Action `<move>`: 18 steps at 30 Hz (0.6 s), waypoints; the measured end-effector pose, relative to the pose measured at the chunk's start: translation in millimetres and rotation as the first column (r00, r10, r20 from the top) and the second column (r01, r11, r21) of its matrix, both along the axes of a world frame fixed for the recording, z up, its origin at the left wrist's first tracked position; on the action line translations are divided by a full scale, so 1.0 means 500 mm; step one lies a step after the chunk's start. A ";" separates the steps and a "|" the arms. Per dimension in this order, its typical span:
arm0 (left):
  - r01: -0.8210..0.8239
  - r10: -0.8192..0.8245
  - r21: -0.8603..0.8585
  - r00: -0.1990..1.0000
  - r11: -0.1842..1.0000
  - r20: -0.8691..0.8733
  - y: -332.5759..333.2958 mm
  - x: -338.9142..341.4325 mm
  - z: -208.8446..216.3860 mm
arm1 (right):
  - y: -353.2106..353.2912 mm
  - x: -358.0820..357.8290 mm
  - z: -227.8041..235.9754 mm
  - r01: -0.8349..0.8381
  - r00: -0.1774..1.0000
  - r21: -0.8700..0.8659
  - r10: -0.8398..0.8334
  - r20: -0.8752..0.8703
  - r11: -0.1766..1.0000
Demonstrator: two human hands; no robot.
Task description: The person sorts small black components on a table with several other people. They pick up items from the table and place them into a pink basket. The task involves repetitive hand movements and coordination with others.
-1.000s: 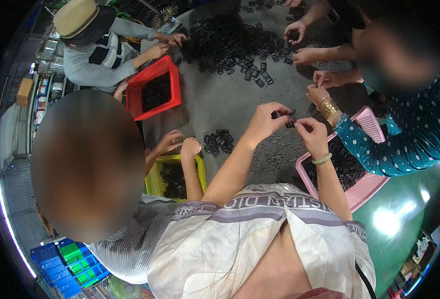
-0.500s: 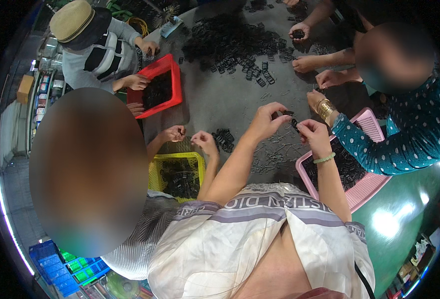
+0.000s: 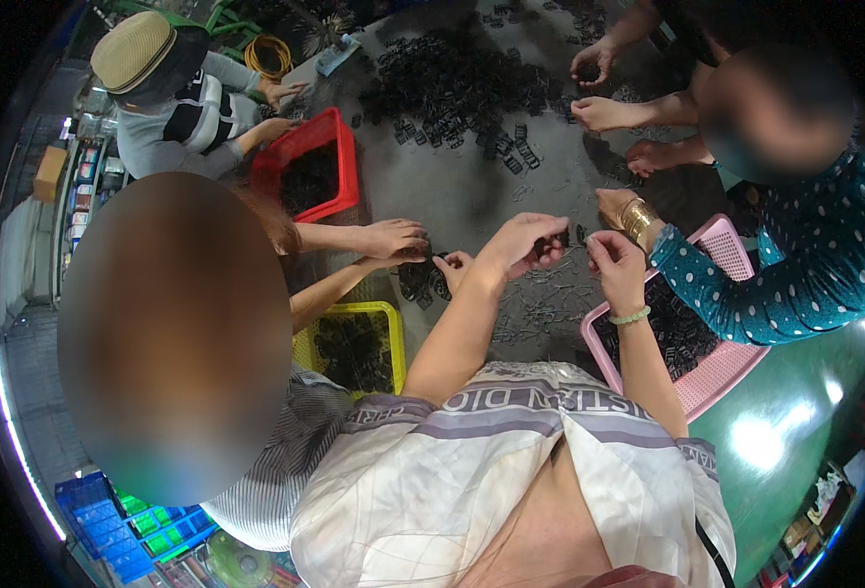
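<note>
Since the earlier frame, the bare left hand [image 3: 527, 245] has been turned so that its curled fingers are brought into view, and a wider gap has been opened between it and the bare right hand [image 3: 618, 265]. At the left, a co-worker's hands [image 3: 398, 240] have been shifted from above the yellow plastic basket [image 3: 396, 338] toward a small black cluster [image 3: 418, 279] on the grey tabletop [image 3: 422, 196].

Small black pieces [image 3: 550, 241] are held in the curled fingers of the left hand, above the table. The thumb and forefinger of the right hand are brought close together; a small dark piece [image 3: 580, 234] is seen just beside their tips, but whether it is gripped cannot be told. A pale green beaded bracelet [image 3: 631, 316] is worn on the right wrist.

Thin, light metallic-looking pieces [image 3: 540, 304] are scattered on the tabletop below the hands. Black pieces are also contained in the pink plastic basket [image 3: 599, 338], partly covered by the right forearm. Farther off, a large black heap [image 3: 442, 83] is spread near the red plastic basket [image 3: 339, 127].
</note>
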State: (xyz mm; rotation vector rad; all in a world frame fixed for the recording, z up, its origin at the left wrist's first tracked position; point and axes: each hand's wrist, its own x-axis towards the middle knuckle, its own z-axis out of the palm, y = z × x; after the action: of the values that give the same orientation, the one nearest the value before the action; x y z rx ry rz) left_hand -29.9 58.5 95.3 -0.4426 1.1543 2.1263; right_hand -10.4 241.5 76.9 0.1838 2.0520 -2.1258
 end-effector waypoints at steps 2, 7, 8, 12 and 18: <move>-0.023 0.026 0.083 0.999 0.996 -0.035 -0.009 0.002 -0.010 | 0.000 0.000 0.005 0.007 1.000 -0.023 -0.007 -0.017 1.000; -0.186 0.122 -0.112 0.898 0.976 -0.422 -0.001 0.016 -0.017 | 0.001 0.001 0.005 0.022 0.998 -0.167 -0.012 0.065 0.986; -0.154 0.086 -0.132 0.904 0.979 -0.419 0.001 0.018 -0.015 | 0.002 0.001 0.007 0.038 0.991 -0.242 -0.006 0.131 0.970; -0.010 -0.105 -0.252 0.892 0.968 -0.439 0.019 0.019 -0.004 | 0.009 0.000 0.011 0.109 0.914 -0.507 0.114 0.390 0.855; -0.032 -0.196 -0.435 0.862 0.900 -0.468 0.013 0.024 -0.044 | -0.003 0.007 0.018 0.089 0.930 -0.208 -0.007 0.368 0.974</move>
State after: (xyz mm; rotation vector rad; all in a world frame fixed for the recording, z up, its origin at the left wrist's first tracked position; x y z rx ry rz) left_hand -17.8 64.8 73.3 -0.0067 1.9267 1.9523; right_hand -6.7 240.2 86.0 0.5572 1.6052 -2.1331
